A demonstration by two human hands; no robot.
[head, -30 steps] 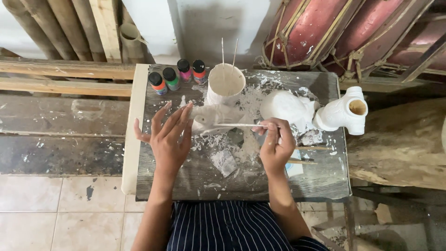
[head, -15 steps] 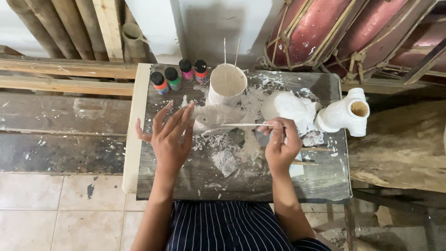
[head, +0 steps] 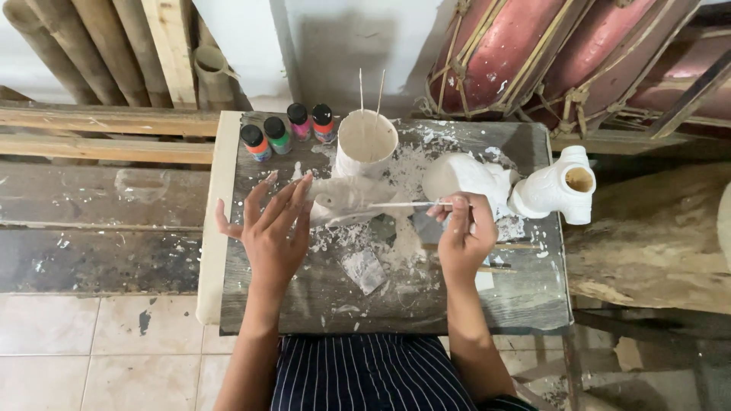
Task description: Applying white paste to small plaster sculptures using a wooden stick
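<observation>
While the left hand (head: pixel 276 228) is spreading its fingers wide over the middle-left of the paint-flecked work board (head: pixel 251 304), its fingertips are touching the near end of a small white plaster figure (head: pixel 346 202) lying at the centre of the frame. The right hand (head: pixel 464 236), at centre right, is pinching a thin white stick (head: pixel 403 204) between thumb and fingers, closed narrowly around it. That stick is running almost level across the picture, its free tip pointing left and meeting the figure, so the piece is lying directly between the two hands, just right of the left fingertips and a stick's length left of the right hand. The left hand is the nearer of the two. The figure's long axis is also lying roughly left to right, tilting slightly.

Just above the figure, a white cup (head: pixel 367 141) holding two slim sticks is standing upright. Four small paint bottles (head: pixel 289 129) with dark caps are lining the board's upper left. Two larger white plaster pieces (head: pixel 533 186) are resting at the upper right, just beyond the right hand. White crumbs and flakes (head: pixel 365 266) are littering the board between the wrists.
</observation>
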